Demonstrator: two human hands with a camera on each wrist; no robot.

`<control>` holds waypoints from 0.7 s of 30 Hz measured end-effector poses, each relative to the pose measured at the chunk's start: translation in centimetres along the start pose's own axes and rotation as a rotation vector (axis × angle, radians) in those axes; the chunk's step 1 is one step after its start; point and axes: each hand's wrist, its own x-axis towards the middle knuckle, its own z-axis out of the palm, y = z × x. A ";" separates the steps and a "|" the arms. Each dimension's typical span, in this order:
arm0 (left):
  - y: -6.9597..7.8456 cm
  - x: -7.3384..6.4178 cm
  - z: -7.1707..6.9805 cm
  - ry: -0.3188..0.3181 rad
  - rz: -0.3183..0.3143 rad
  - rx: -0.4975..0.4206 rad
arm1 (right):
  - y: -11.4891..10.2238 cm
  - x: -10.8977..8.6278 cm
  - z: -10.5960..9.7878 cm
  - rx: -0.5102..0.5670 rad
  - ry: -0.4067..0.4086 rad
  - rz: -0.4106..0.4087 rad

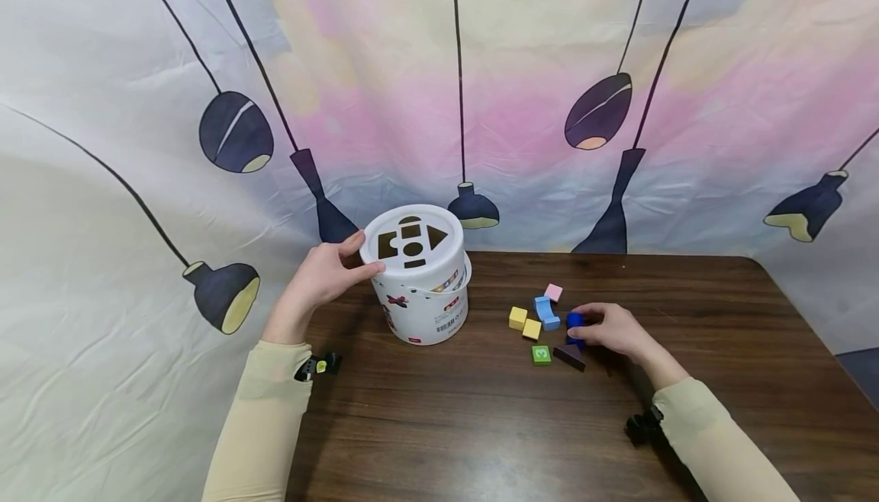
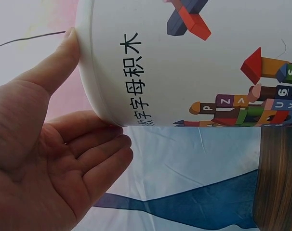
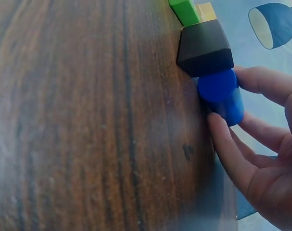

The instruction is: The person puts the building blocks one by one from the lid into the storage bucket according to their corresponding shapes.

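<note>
A white bucket with a lid of shaped cut-outs stands upright on the table's left. My left hand holds it at the lid's rim, thumb and fingers spread around the edge; the left wrist view shows printed toy blocks on its wall. On the right, my right hand pinches a blue cylinder block between thumb and fingers. Beside it lie a dark block, a green block, a light-blue curved block, two yellow blocks and a pink block.
The dark wooden table extends to the front and right. Behind it hangs a cloth backdrop with painted lamps. The bucket's white handle hangs down at its right side.
</note>
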 end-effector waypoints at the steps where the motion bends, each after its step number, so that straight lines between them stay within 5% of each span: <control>1: 0.0 0.0 0.0 0.000 -0.002 -0.001 | 0.0 0.0 0.0 0.001 0.003 -0.001; 21: 0.1 0.0 -0.1 -0.002 0.002 0.001 | 0.9 -0.5 -0.8 0.076 0.079 -0.040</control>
